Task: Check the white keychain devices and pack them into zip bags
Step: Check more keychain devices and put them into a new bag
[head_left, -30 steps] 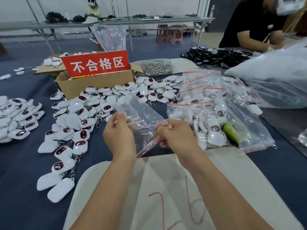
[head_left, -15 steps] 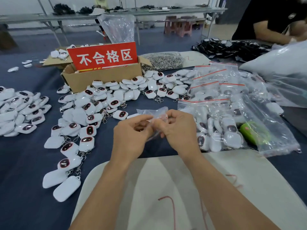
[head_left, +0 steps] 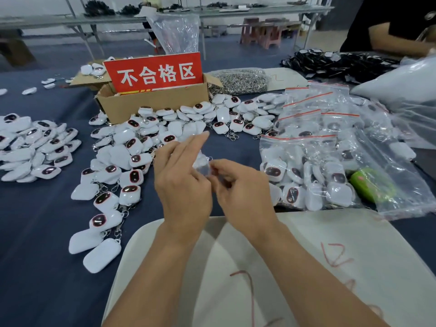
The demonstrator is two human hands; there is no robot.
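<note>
From the head view, my left hand [head_left: 184, 185] and right hand [head_left: 243, 192] meet above the near part of the dark blue worktop [head_left: 35, 232]. A crumpled clear zip bag [head_left: 202, 165] sits between them. My right fingers [head_left: 221, 168] are curled and pinch the bag at their tips. My left fingers [head_left: 188, 149] stretch up and away, loosely spread and blurred. The bag lies just behind them, and I cannot tell whether they grip it. Loose white keychain devices [head_left: 132, 149] are heaped left of my hands, with more against a cardboard box [head_left: 153, 105] bearing a red sign [head_left: 155, 73]. Filled bags [head_left: 306, 161] lie to my right.
</note>
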